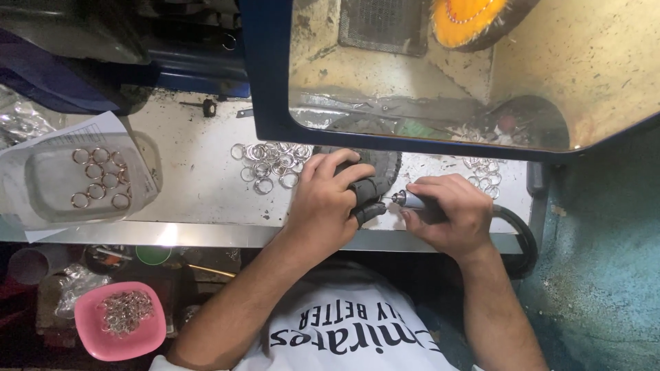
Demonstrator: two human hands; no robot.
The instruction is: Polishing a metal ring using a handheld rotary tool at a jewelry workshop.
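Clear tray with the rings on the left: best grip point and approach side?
Grip the clear tray by its near long rim, coming from the bench edge. It lies flat on paper, shallow and open-topped, with loose copper-coloured rings inside, so it probably needs lifting level.

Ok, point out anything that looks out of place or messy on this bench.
Loose silver rings lie scattered on the bench top beside the left hand, not in a tray. More rings are strewn beyond the right hand. Nothing looks damaged.
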